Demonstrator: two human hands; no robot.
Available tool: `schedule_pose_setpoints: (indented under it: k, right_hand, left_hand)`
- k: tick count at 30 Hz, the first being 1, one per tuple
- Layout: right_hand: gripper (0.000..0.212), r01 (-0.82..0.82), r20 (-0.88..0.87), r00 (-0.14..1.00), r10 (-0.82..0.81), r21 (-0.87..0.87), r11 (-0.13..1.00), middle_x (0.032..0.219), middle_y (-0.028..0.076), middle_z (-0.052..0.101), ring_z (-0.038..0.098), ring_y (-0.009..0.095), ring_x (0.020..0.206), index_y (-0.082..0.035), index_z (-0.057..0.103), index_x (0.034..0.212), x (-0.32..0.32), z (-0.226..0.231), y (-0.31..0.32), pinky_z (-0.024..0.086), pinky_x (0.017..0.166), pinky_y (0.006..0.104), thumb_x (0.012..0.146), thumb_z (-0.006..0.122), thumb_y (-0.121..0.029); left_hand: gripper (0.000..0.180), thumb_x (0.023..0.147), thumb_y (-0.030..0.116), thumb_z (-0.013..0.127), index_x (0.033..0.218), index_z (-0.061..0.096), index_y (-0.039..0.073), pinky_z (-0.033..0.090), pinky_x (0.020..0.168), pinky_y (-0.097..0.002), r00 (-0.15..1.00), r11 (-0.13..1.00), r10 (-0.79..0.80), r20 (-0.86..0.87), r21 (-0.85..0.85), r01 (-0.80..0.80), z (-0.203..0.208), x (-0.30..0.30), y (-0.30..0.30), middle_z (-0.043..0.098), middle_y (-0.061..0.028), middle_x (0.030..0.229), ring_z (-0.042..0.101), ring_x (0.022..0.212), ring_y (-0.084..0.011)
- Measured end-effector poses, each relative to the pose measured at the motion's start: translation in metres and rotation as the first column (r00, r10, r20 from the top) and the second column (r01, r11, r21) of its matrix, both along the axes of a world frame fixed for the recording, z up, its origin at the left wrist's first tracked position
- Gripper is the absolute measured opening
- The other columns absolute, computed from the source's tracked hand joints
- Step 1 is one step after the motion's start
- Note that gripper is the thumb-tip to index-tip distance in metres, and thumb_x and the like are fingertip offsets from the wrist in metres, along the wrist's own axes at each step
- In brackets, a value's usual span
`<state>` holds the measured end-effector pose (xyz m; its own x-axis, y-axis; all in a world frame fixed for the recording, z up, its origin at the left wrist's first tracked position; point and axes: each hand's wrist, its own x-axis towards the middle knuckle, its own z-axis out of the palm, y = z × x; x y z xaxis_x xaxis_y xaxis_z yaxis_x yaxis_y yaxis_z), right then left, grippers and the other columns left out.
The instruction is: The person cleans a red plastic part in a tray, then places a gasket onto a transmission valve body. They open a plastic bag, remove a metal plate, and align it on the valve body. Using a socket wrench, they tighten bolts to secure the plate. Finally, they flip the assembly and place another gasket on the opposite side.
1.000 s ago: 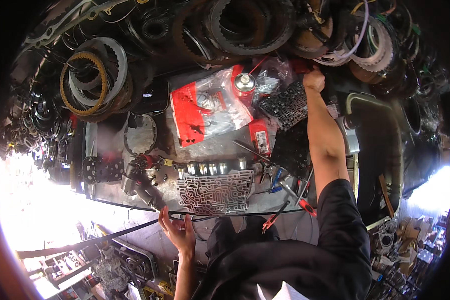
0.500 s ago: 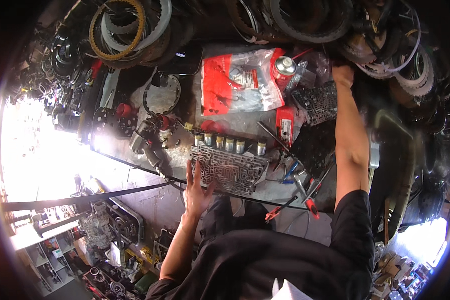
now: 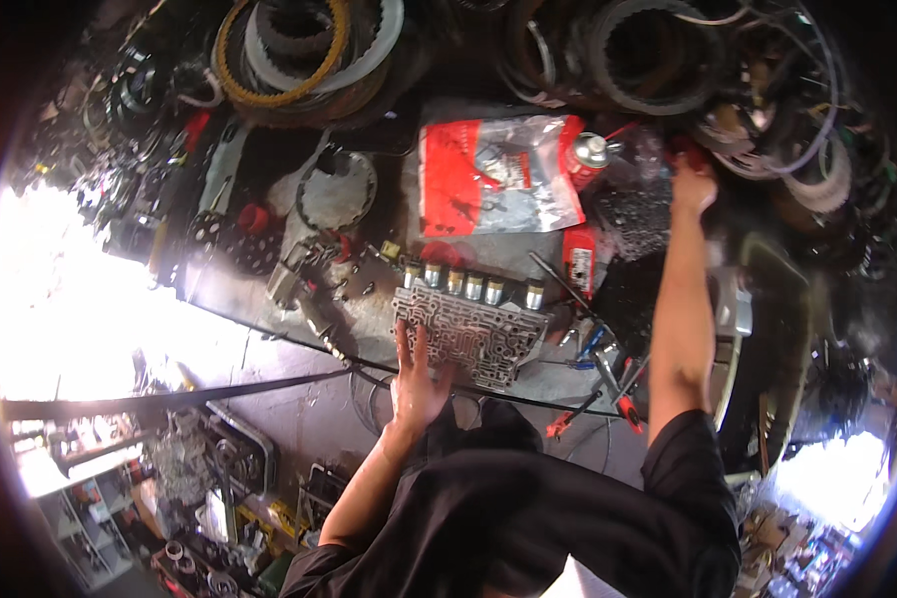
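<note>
Lying loose-fingered over the near-left part of the channelled metal plate (image 3: pixel 483 341), left hand (image 3: pixel 421 397) is grasping nothing; can't confirm contact. Plate is lying at the near edge of the bench (image 3: pixel 560 381), silver cylinders (image 3: pixel 473 287) lining its far side. Right hand (image 3: pixel 694 187) is sitting far right, beside a red item (image 3: pixel 686 149); blurred, can't tell if it's gripping.

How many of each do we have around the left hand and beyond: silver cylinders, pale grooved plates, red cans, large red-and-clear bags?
Silver cylinders: 6
Pale grooved plate, at the left hand: 1
Red can: 1
Large red-and-clear bag: 1
Total: 9
</note>
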<state>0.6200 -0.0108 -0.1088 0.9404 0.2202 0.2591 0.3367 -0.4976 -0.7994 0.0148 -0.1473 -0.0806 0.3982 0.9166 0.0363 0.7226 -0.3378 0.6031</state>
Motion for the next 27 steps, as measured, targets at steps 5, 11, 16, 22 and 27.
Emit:
schedule_pose_setpoints:
  k: [5,11,16,22,27]
  right_hand:
    - [0.017,-0.062,-0.397,0.523,0.755,0.865,0.498,0.092,0.010,0.070,0.071,0.023,0.083,-0.003,0.064,0.107,-0.163,0.077,-0.085,0.059,0.078,0.0337,0.092,0.072,-0.002]
    - [0.051,-0.099,-0.381,0.530,0.758,0.859,0.502,0.114,0.014,0.070,0.071,0.025,0.095,0.005,0.053,0.138,-0.299,0.169,-0.145,0.057,0.087,0.0360,0.093,0.072,-0.009]
    - [0.052,-0.111,-0.328,0.503,0.799,0.893,0.437,0.121,0.015,0.068,0.070,0.022,0.096,0.007,0.054,0.138,-0.335,0.200,-0.168,0.058,0.084,0.0363,0.090,0.074,-0.003]
    - [0.047,-0.210,-0.361,0.663,0.656,0.751,0.626,0.112,0.013,0.070,0.069,0.020,0.092,0.006,0.056,0.134,-0.306,0.158,-0.175,0.059,0.082,0.0338,0.092,0.072,-0.007]
    - [0.019,0.098,-0.653,0.578,0.489,0.651,0.753,0.088,0.008,0.069,0.068,0.019,0.075,0.000,0.067,0.105,-0.188,0.093,-0.127,0.060,0.075,0.0339,0.091,0.075,-0.009]
  left_hand:
    - [0.075,0.083,0.028,0.080,0.144,0.047,0.000,0.052,0.098,-0.0565,0.999,0.987,0.037,-0.007,-0.159,-0.037,0.008,0.002,0.017,0.029,-0.0335,0.157,0.049,0.131,-0.0565]
    - [0.058,0.083,0.024,0.081,0.131,0.057,0.003,0.057,0.084,-0.0454,0.994,0.955,-0.009,0.111,-0.293,0.041,0.028,-0.011,0.046,0.040,-0.0226,0.148,0.065,0.099,-0.0376]
    - [0.047,0.082,0.017,0.083,0.123,0.062,0.006,0.055,0.068,-0.0349,0.962,0.952,-0.163,0.218,-0.221,0.211,0.040,-0.009,0.070,0.044,-0.0157,0.147,0.063,0.067,-0.0180]
    - [0.040,0.082,0.011,0.081,0.119,0.066,0.007,0.056,0.067,-0.0322,0.917,0.945,-0.179,0.356,-0.199,0.262,0.041,0.009,0.092,0.044,-0.0150,0.148,0.061,0.062,-0.0154]
    - [0.036,0.081,0.011,0.080,0.115,0.067,0.007,0.057,0.066,-0.0345,0.955,0.954,-0.110,0.274,-0.241,0.179,0.031,-0.013,0.091,0.048,-0.0119,0.144,0.063,0.063,-0.0165]
